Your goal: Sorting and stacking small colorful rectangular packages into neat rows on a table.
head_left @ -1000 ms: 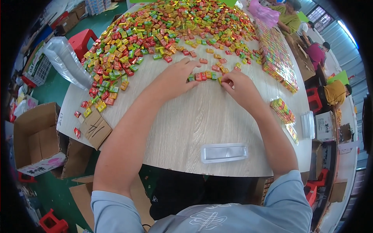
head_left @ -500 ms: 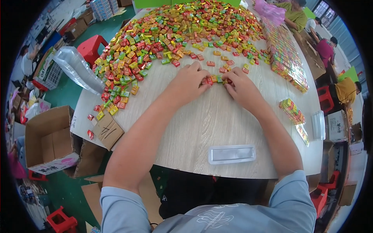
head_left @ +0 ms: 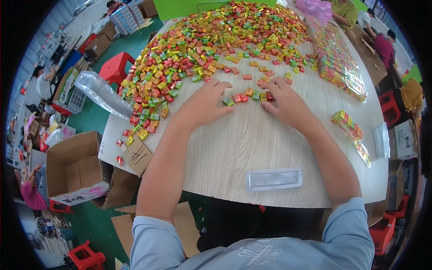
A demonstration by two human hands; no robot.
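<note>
Several small wrapped candies (head_left: 244, 97) in red, green and yellow lie in a short, uneven row on the table, between my two hands. My left hand (head_left: 206, 102) is at the row's left end, thumb and fingers spread with nothing between them. Its thumb is close to a green candy (head_left: 228, 101). At the other end, my right hand (head_left: 288, 102) has its thumb and fingers apart around a dark red candy (head_left: 269, 96); whether they touch it is hard to see. A clear plastic tray (head_left: 274, 179) lies near the table's front edge.
A large heap of wrapped candies (head_left: 193, 49) covers the table's far side. Packed candy blocks (head_left: 339, 63) line the right, with a smaller pack (head_left: 347, 125) nearer. Stacked clear trays (head_left: 102, 93) stand at the left edge, above an open carton (head_left: 74, 168). Other people sit farther off.
My left hand has opened and drawn back left from the candy row. My right hand's fingers have spread. The candies now show with gaps between them, and the whole view has shifted slightly.
</note>
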